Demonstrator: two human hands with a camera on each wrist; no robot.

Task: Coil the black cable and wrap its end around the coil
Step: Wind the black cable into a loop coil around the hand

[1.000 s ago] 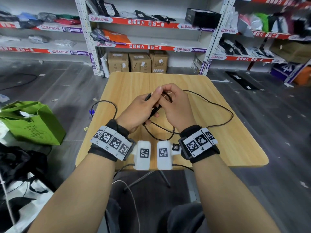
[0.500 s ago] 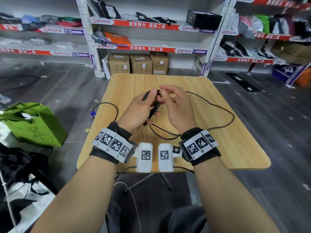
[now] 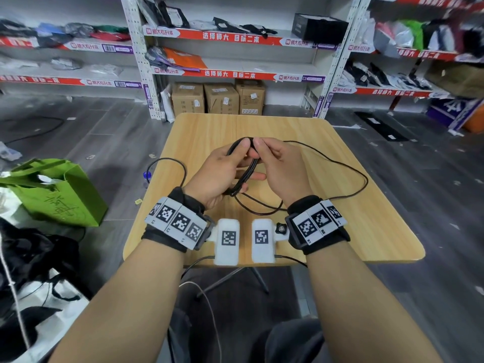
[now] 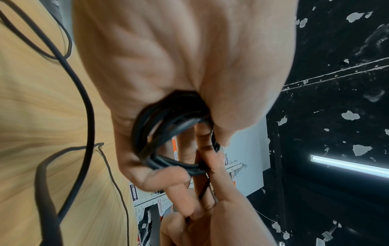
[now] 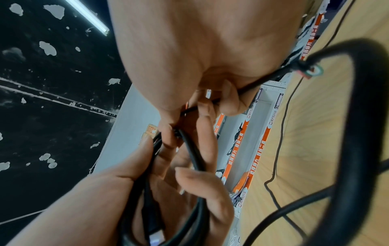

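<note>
Above the wooden table [image 3: 340,231], my left hand [image 3: 225,166] grips a small coil of black cable [image 3: 245,174] made of several loops [image 4: 160,133], thumb on top and fingers curled beneath. My right hand [image 3: 275,163] pinches a strand of the same cable [image 5: 248,86] at the top of the coil, touching the left thumb. The loose cable [image 3: 361,176] runs from the hands in a wide loop across the table's right side and back under my right wrist. A connector end [image 5: 155,239] shows inside the coil in the right wrist view.
Another thin black cable [image 3: 167,163] loops off the table's left edge. A green bag [image 3: 57,189] sits on the floor to the left, with black bags nearer me. Cardboard boxes [image 3: 220,98] and shelving [image 3: 235,35] stand behind the table.
Both hands have risen slightly and moved away from me. The coil in my left hand has gained a loop, and my right hand has come up to the coil's top.
</note>
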